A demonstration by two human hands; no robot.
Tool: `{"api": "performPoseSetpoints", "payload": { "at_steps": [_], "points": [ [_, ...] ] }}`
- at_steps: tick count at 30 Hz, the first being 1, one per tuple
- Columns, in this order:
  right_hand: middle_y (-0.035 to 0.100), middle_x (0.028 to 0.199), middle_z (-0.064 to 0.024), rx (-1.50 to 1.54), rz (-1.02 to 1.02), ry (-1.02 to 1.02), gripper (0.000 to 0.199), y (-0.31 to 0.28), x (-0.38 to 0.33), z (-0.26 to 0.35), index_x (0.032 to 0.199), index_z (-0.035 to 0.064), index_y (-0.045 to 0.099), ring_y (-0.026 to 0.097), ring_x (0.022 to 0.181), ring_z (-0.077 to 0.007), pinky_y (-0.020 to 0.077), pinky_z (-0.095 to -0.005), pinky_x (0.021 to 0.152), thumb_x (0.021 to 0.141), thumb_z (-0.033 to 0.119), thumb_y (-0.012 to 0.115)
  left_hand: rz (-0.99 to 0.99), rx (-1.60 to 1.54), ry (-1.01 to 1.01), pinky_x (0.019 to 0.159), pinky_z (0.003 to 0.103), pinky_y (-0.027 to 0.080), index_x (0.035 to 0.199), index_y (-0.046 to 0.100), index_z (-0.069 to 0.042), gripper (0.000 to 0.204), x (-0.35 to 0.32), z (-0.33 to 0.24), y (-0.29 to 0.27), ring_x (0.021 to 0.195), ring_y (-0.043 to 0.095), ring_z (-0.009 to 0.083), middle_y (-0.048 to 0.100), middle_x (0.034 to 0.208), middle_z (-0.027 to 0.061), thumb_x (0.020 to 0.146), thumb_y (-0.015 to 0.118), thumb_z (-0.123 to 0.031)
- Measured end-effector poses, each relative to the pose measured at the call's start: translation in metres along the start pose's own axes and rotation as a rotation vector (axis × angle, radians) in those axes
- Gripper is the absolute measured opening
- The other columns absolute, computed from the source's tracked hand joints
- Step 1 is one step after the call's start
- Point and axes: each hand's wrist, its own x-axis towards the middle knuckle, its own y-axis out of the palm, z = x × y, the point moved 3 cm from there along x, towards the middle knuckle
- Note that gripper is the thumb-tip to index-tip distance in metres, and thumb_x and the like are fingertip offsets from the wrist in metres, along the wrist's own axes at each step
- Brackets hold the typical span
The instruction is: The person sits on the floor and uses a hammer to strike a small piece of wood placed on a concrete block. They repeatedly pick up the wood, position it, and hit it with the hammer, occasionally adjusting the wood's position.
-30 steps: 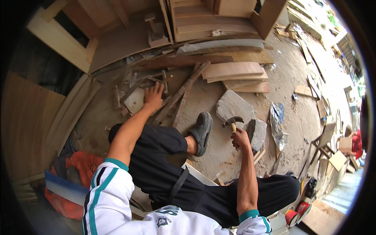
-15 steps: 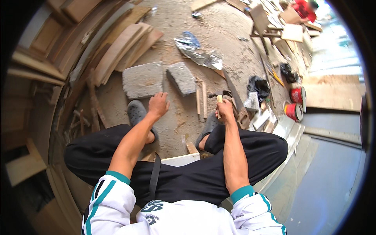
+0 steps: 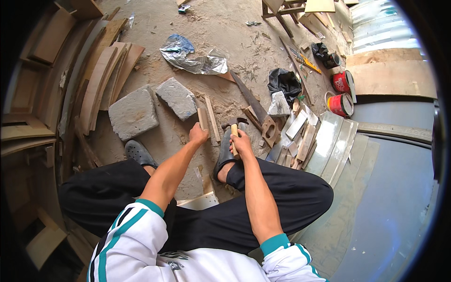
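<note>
The dusty floor (image 3: pixel 221 28) carries everything here, with large sheets of glass (image 3: pixel 347 197) along its right edge and a stack of curved boards (image 3: pixel 99 89) along its left edge. Inward from the boards sit two rough blocks, the bigger (image 3: pixel 134 113) nearer that left edge and the smaller (image 3: pixel 176 98) just beside it. Toward the glass side lies a saw (image 3: pixel 270 132), its handle nearest the person. The hammer (image 3: pixel 234 133) is over the right shoe (image 3: pixel 224 151), head pointing away from the body. Left of it, a long strip of wood (image 3: pixel 212 117) lies beside a short strip (image 3: pixel 202 118), near the smaller block.

To hold the short strip well, thumb and fingers should press its long sides close to the near end, while the hammer best stays low, its head clear of shoe and knuckles.

The left hand (image 3: pixel 198 134) has its fingers curled together on the short strip's near end; whether it is lifted, I cannot tell. The right hand (image 3: pixel 242 144) is closed firmly around the hammer's handle.
</note>
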Motion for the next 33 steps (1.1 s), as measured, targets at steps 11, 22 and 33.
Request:
{"api": "performPoseSetpoints", "payload": {
  "at_steps": [11,22,33],
  "points": [
    [0.060,0.079,-0.0088,0.075,0.077,0.145,0.040,-0.006,0.035,0.003,0.132,0.0082,0.049,0.055,0.053,-0.0171,0.0478,-0.0329,0.042,0.093,0.012,0.056,-0.206,-0.419,0.247,0.087,0.043,0.047,0.121,0.057,-0.001,0.040,-0.012,0.049,-0.087,0.101,0.062,0.0399,0.064,0.108,0.0281,0.089,0.045,-0.024],
    [0.059,0.077,-0.0080,-0.044,0.080,0.177,0.034,-0.002,0.036,0.011,0.130,0.0098,0.051,0.054,0.053,-0.0164,0.0484,-0.0317,0.043,0.095,0.012,0.051,-0.386,0.113,0.020,0.086,0.056,0.045,0.133,0.045,-0.020,0.040,0.001,0.113,-0.246,0.106,0.058,0.0482,0.058,0.120,0.0306,0.098,0.040,-0.039],
    [0.055,0.069,-0.0066,0.430,0.146,0.462,0.013,0.020,0.035,0.014,0.088,0.0023,0.051,0.051,0.048,-0.0147,0.0489,-0.0242,0.042,0.092,0.015,0.054,-0.545,0.521,0.337,0.119,0.044,0.016,0.148,0.028,0.000,0.070,0.000,0.149,-0.246,0.147,0.019,0.0327,0.028,0.155,0.0187,0.096,0.048,-0.042]
  ]
}}
